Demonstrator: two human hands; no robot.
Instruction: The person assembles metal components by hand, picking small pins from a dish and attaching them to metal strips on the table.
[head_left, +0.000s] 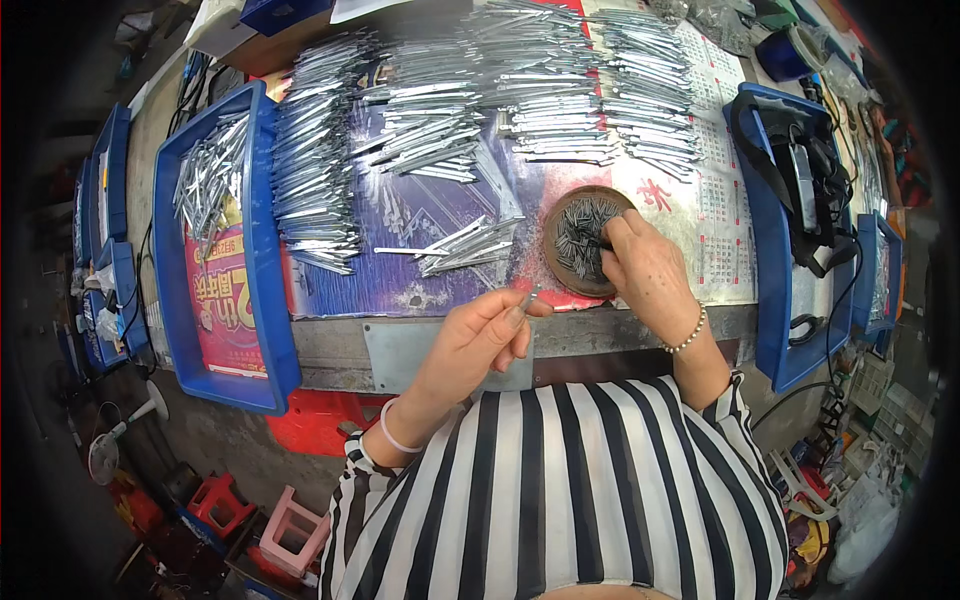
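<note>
My left hand (pixel 478 338) is raised at the table's front edge, thumb and fingers pinched on a small grey metal piece (pixel 529 298). To its right, the fingers of my right hand (pixel 648 268) reach into a round brown bowl (pixel 552 212) filled with small dark metal pins (pixel 580 228). Those fingertips are closed together, and what lies between them is hidden. Beyond my left hand is a small loose heap of flat metal strips (pixel 468 246). Long rows of similar strips (pixel 318 165) are stacked across the back of the table.
At the left stands a blue tray (pixel 270 290) with more strips in it. A second blue tray (pixel 775 350) at the right holds a black strap and cables. Printed sheets (pixel 725 220) cover the tabletop. Plastic stools (pixel 293 535) and a white fan (pixel 120 435) are lower left.
</note>
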